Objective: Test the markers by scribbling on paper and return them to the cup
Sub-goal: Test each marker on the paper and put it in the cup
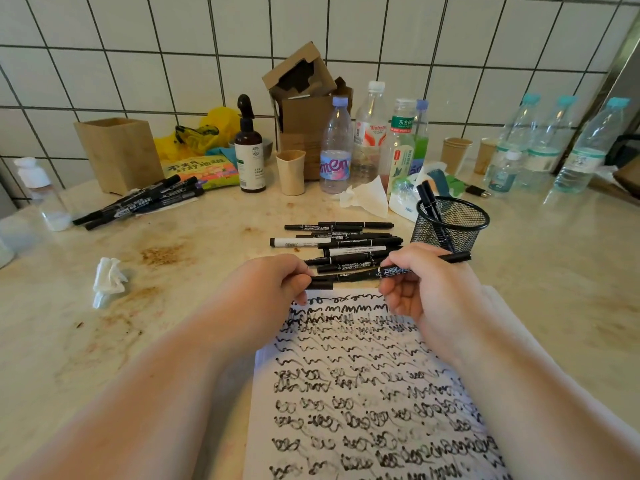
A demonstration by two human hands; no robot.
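Both hands hold one black marker (363,274) level above the top edge of the paper (360,393), which is covered in black scribbles. My left hand (273,282) pinches the marker's left end, where the cap is. My right hand (422,282) grips the barrel, and the marker's right end sticks out past it. Just behind my hands, several black and white markers (346,242) lie in a loose pile. The black mesh cup (450,225) stands to the right of the pile with two markers upright in it.
Another bunch of markers (145,199) lies at the back left beside a brown paper box (119,154). Plastic bottles (367,140), a spray bottle (250,157), paper cups (291,171), tissues (367,199) and a cardboard box (304,98) crowd the tiled wall. A crumpled tissue (109,278) lies left.
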